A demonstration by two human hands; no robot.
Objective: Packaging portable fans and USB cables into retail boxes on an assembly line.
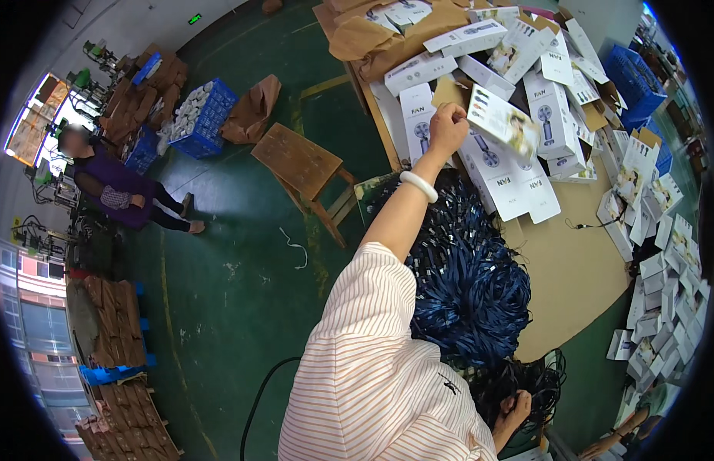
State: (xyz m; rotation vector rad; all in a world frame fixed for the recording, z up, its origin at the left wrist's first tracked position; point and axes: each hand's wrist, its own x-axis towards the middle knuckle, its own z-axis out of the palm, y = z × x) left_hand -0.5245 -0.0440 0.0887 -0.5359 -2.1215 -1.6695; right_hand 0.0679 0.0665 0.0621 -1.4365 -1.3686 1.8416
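Note:
My left hand (449,127), with a white bangle at the wrist, reaches to the far side of the table. Its fingers are closed on the end of a white fan box (501,121) with a printed picture; the box's far end is smeared by motion. Below that arm lies a big heap of dark blue lanyard straps (472,288) with small clips. Nearer to me, my right hand (513,410) rests in a tangle of black cords (537,384), its fingers curled around some of them. Part of that hand's grip is hidden.
White fan boxes (547,115) pile up on the table (579,269) beside brown paper (380,48). More small boxes (664,307) lie heaped at right. A wooden stool (299,157) and blue crate (205,119) stand left. One person (115,184) sits far left; another person's arm (614,442) shows lower right.

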